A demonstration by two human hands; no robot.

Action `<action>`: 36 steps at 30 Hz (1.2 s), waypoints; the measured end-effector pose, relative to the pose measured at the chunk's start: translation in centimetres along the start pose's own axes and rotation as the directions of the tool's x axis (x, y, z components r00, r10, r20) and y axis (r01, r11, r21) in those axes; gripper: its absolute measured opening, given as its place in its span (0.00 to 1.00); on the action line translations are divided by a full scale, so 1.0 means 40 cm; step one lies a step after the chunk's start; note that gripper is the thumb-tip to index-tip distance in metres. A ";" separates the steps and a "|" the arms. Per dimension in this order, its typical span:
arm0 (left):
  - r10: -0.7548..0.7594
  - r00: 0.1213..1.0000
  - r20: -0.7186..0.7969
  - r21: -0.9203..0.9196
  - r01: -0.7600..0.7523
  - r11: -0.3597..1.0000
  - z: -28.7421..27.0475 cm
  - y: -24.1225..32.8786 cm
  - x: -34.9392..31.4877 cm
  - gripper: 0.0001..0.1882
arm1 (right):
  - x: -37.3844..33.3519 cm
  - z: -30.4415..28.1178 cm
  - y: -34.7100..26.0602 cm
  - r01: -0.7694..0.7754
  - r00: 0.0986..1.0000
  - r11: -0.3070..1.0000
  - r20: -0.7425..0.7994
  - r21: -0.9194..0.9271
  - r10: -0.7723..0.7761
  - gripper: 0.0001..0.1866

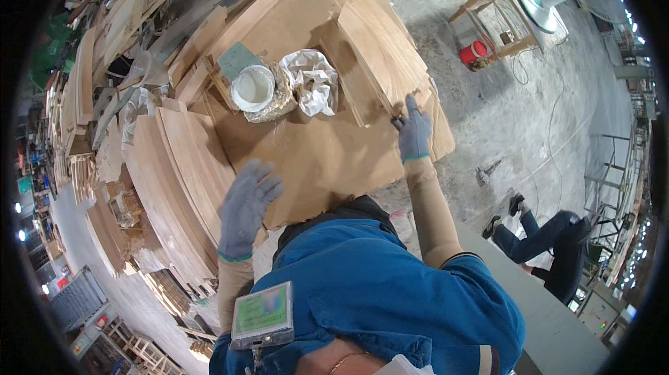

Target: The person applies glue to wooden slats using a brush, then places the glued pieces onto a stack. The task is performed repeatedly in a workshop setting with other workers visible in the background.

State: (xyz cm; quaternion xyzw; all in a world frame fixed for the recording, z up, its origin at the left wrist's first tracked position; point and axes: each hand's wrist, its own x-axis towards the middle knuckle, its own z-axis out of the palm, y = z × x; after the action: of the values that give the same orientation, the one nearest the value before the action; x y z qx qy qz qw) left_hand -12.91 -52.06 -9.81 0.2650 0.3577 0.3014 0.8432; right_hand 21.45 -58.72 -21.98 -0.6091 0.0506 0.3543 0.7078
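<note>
My left hand [249,204], in a grey glove with a green cuff, is slightly blurred. Its fingers are stretched out with nothing in them, just right of long curved wooden boards [182,197]. My right hand [415,133], gloved alike, has its fingertips at the near end of stacked pale wooden panels [383,41]. One finger points forward and others bend to the side; I cannot tell how firmly they touch. Between and beyond the hands, a white tub [253,89] with a crusted outside stands beside a crumpled white bag [310,81] on brown cardboard [300,155].
A greenish flat block [238,60] lies behind the tub. More wooden pieces [240,27] are piled at the far left. At the far right, a fan [540,2] rests on a wooden table above a red bucket [473,52]. Another person [550,243] is low at the right.
</note>
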 end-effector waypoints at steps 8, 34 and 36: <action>-0.141 0.948 0.286 -0.006 0.149 0.989 0.070 -0.201 0.215 0.28 | -0.114 -0.039 0.017 -0.111 0.979 0.989 0.182 0.099 0.092 0.09; 0.219 0.934 -0.282 0.375 -0.103 0.921 -0.103 0.126 -0.152 0.26 | -0.216 0.382 -0.090 0.213 0.670 0.977 0.732 -0.027 -0.126 0.06; 0.271 0.865 -0.422 0.404 -0.088 0.911 -0.117 0.125 -0.216 0.27 | -0.159 0.435 -0.019 0.616 0.527 0.781 0.790 -0.101 -0.314 0.02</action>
State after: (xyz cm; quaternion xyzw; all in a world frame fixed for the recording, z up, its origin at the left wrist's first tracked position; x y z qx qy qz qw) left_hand -22.95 -53.60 -5.50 0.3713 0.5745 0.3620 0.6332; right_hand 10.89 -45.89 -13.75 -0.5239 -0.4744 0.3642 0.6065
